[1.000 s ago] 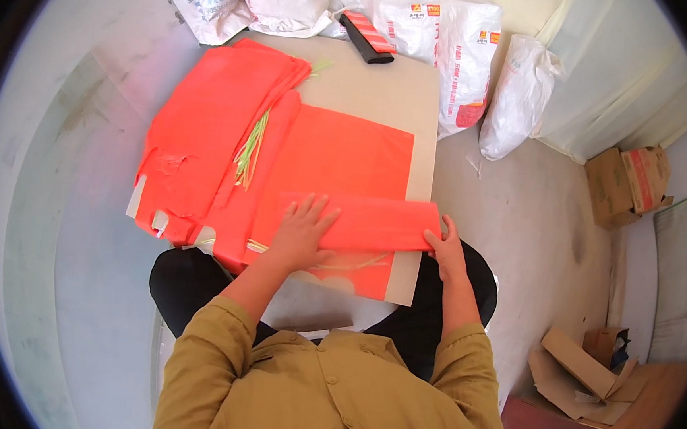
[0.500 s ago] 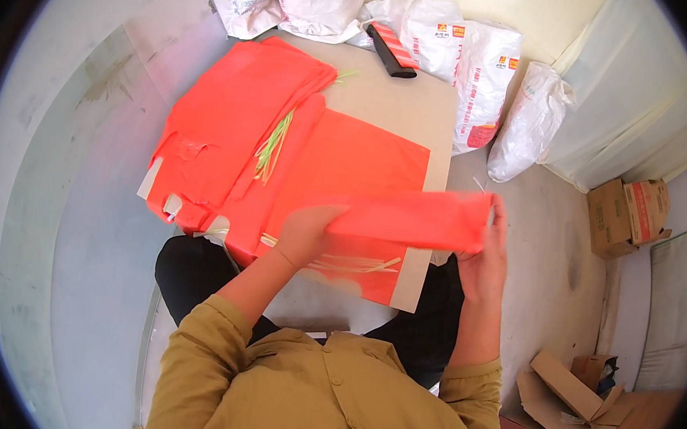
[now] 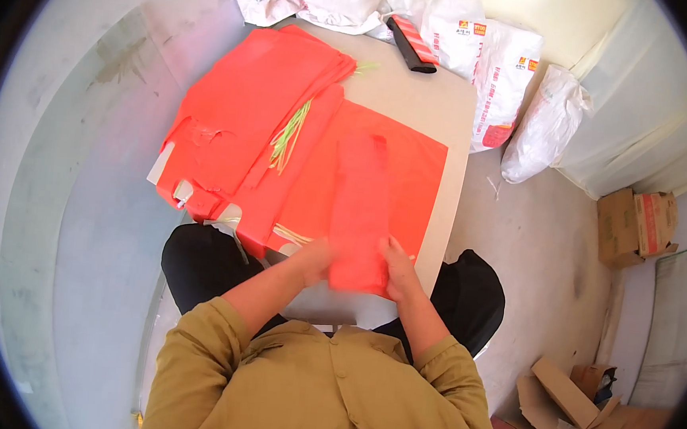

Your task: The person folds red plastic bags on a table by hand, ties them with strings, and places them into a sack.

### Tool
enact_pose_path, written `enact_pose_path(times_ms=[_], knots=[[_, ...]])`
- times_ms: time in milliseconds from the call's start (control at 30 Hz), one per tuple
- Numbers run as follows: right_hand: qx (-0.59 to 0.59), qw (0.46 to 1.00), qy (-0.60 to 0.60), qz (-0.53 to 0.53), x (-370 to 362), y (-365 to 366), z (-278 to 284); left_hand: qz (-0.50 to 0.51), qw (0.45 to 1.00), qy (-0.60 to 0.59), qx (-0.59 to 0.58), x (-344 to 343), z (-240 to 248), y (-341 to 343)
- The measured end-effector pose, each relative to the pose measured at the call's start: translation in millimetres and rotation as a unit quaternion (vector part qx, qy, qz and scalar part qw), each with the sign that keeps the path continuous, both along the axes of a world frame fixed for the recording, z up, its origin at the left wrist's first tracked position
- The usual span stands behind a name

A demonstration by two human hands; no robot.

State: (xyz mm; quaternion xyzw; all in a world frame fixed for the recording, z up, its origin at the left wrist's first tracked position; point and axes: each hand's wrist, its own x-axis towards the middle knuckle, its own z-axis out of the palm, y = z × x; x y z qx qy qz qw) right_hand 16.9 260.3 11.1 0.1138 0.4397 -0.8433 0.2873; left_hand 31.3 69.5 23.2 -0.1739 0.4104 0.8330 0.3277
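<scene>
Between my two hands stands a folded bundle of red plastic bags point(image 3: 361, 208), its long side pointing away from me. My left hand point(image 3: 315, 262) presses the near end from the left, its fingers partly hidden and blurred. On the other side my right hand point(image 3: 401, 273) grips the same end, thumb on top. Beneath the bundle a flat red sheet stack point(image 3: 419, 160) covers part of a tan board point(image 3: 456, 182). More red bags point(image 3: 249, 88) are piled at the left. Thin yellow-green ties point(image 3: 289, 139) lie beside that pile, and pale ties point(image 3: 293, 233) rest nearer me.
White woven sacks point(image 3: 502, 90) lean along the far side, with a black-and-red roll point(image 3: 411, 45) in front of them. Cardboard boxes point(image 3: 625, 226) stand at the right; opened cardboard point(image 3: 565, 401) lies lower right. A pale wall point(image 3: 100, 158) rises on the left.
The bundle has turned from lying crosswise to pointing away from me. My right hand has come left and nearer, and both hands now hold its near end.
</scene>
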Motion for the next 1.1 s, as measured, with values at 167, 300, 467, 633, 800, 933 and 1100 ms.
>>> enact_pose_path(times_ms=[167,300,467,633,800,933,1100], knots=[[0.127,0.991,0.047,0.021,11,4,-23,0.009,0.995,0.023,-0.100,34,9,8],[0.173,0.980,0.090,0.037,14,14,-26,0.038,0.996,0.039,-0.069,49,0,2],[0.373,0.903,0.212,0.004,6,48,-19,0.053,0.999,0.011,0.000,57,-11,-20],[0.539,0.757,0.370,-0.010,-4,59,-22,0.062,0.997,-0.005,0.042,60,-13,-35],[0.617,0.585,0.507,0.142,-8,24,1,0.061,0.997,0.004,0.044,61,-27,-37],[0.618,0.579,0.512,0.143,-19,18,-2,0.046,0.998,0.033,0.022,57,-8,-22],[0.594,0.674,0.431,0.086,-42,33,-1,0.026,0.999,0.034,-0.027,52,-22,-1]])
